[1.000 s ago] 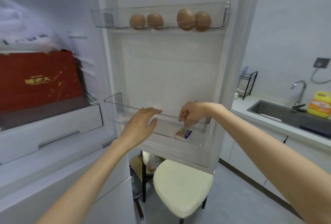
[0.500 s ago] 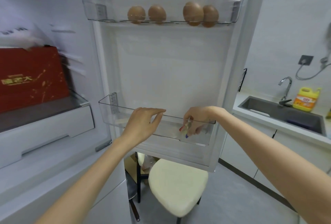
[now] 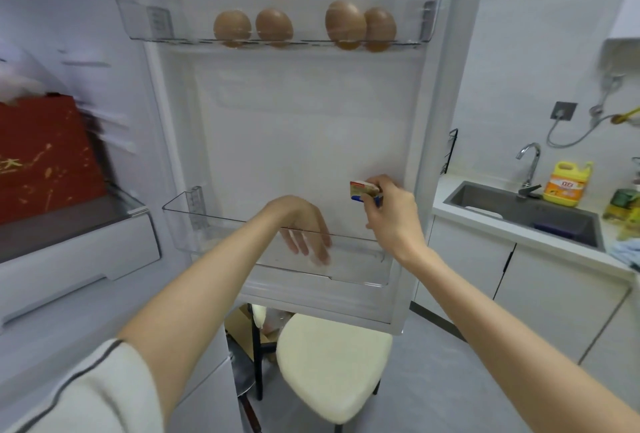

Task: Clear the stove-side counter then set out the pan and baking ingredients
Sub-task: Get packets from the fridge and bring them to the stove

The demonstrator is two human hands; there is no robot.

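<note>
I face the open fridge door. My right hand (image 3: 391, 216) pinches a small packet (image 3: 362, 190) with red, yellow and blue print, held above the right end of the lower clear door bin (image 3: 356, 268). My left hand (image 3: 304, 224) hangs over that bin's front rim with the fingers spread and pointing down inside it, holding nothing. Several brown eggs (image 3: 232, 28) sit in the upper clear door shelf (image 3: 145, 22).
A red box (image 3: 45, 152) lies on a fridge shelf at the left. A cream stool (image 3: 332, 363) stands below the door. At the right are white cabinets, a sink (image 3: 519, 214) with a tap, and a yellow detergent bottle (image 3: 566, 183).
My right hand has lifted the small packet out of the lower door bin. My left hand has dropped from above the bin's rim into the bin.
</note>
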